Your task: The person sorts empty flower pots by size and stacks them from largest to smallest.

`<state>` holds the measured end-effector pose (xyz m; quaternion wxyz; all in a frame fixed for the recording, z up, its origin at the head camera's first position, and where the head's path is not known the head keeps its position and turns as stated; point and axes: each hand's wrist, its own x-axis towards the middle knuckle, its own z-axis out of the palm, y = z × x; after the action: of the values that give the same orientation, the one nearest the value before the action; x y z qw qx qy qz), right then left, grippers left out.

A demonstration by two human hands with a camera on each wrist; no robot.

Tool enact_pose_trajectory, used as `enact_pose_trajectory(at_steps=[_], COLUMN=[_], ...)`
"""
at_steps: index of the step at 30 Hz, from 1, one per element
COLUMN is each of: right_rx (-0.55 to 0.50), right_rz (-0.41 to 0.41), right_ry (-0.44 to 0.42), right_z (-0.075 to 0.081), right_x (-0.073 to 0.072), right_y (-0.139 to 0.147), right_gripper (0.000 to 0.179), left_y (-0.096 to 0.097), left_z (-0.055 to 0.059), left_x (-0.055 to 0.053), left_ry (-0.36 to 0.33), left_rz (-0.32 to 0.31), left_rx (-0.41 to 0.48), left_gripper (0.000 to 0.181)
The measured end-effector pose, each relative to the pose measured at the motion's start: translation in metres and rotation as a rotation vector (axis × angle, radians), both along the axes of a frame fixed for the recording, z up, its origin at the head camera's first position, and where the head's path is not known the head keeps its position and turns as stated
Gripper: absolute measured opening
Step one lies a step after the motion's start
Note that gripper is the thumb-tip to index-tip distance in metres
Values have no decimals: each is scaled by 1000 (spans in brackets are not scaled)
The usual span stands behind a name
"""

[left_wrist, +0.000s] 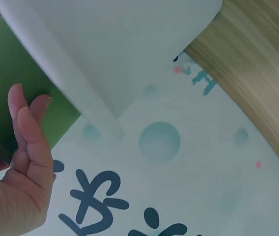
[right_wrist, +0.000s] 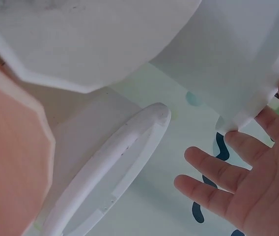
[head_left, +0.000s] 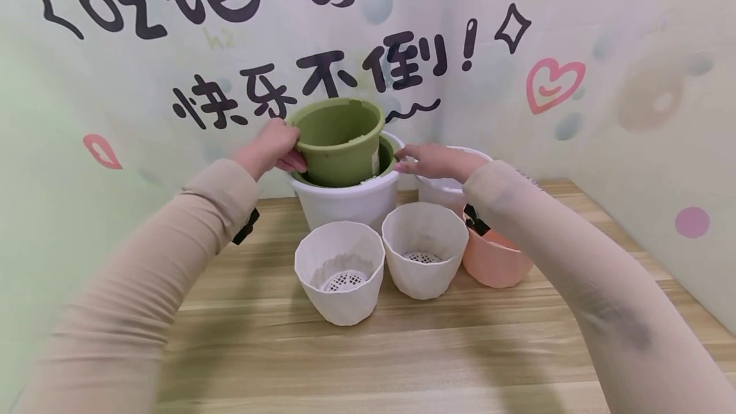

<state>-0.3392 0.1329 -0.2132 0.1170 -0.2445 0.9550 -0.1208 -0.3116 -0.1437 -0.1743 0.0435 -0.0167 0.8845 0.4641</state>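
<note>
My left hand (head_left: 276, 145) grips the upper green flowerpot (head_left: 345, 158) by its left rim, fingers against the outer wall below. That pot sits tilted and raised, its lower part inside a second green flowerpot (head_left: 386, 155). Both green pots are within a large white flowerpot (head_left: 345, 206). At the right side of the white rim, my right hand (head_left: 431, 161) holds on with thumb outside and a finger over the edge; its other fingers (right_wrist: 213, 194) spread out straight. In the left wrist view, the left fingers (left_wrist: 34, 135) lie curled beside the green wall.
Two small off-white faceted pots (head_left: 339, 302) (head_left: 425, 276) with mesh bottoms stand in front on the wooden table (head_left: 368, 363). A pink pot (head_left: 496, 267) is partly behind the right forearm. Another white pot (head_left: 439, 193) stands behind it, near the printed wall cloth (head_left: 621, 145).
</note>
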Motion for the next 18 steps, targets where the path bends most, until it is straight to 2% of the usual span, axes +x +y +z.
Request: enact_pose_trajectory(at_steps=[3, 6, 10, 12, 16, 18], right_rx=[-3, -12, -19, -22, -23, -23], right_rz=[3, 4, 7, 8, 0, -1], right_ry=[4, 1, 5, 7, 10, 15], right_z=[-2, -3, -4, -4, -3, -2], right_x=[0, 0, -1, -1, 1, 1], right_y=[0, 0, 0, 0, -1, -1], right_gripper=[55, 54, 53, 53, 52, 51], left_y=[1, 2, 3, 5, 11, 15], left_z=[-10, -18, -27, -31, -35, -35], left_x=[-1, -4, -11, -13, -14, -12], left_ry=[-27, -48, -24, 14, 87, 112], left_rz=[3, 26, 63, 68, 49, 45], left_rx=[3, 13, -18, -109, -433, -546], left_gripper=[15, 20, 29, 28, 20, 17])
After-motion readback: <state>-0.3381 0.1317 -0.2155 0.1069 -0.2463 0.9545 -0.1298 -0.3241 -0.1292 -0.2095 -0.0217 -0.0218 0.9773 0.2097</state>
